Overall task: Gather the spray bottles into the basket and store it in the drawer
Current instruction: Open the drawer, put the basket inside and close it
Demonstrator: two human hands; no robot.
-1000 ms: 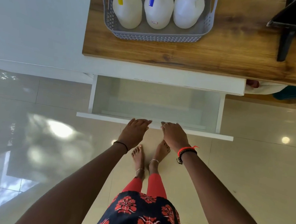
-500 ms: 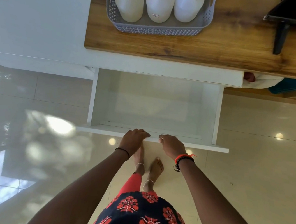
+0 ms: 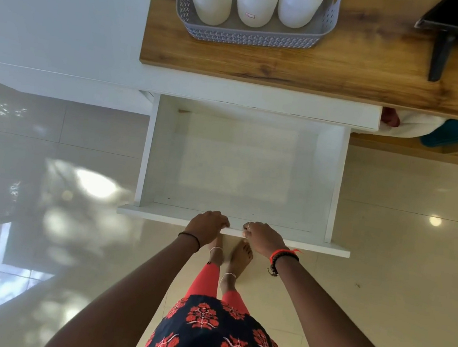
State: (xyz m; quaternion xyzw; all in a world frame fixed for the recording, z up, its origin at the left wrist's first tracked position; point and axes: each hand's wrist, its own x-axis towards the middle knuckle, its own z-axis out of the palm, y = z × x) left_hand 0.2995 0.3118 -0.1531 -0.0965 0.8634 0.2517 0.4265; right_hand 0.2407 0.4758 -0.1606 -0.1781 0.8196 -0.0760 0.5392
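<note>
On the drawer point(image 3: 243, 232) front, two hands point(image 3: 236, 231); three spray bottles point(image 3: 254, 2) in one basket point(image 3: 251, 36)

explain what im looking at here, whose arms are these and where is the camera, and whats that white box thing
The camera sits on a person's head and looks down, so you see their own arms, dress and bare feet. No robot is involved. The white box is a drawer, pulled out and with nothing in it. The left hand and right hand both grip its front edge. Above it is a wooden countertop. On that stands a grey basket holding white spray bottles; three show, and the picture cuts off the rest. The basket looks meant to go into the drawer.
</note>
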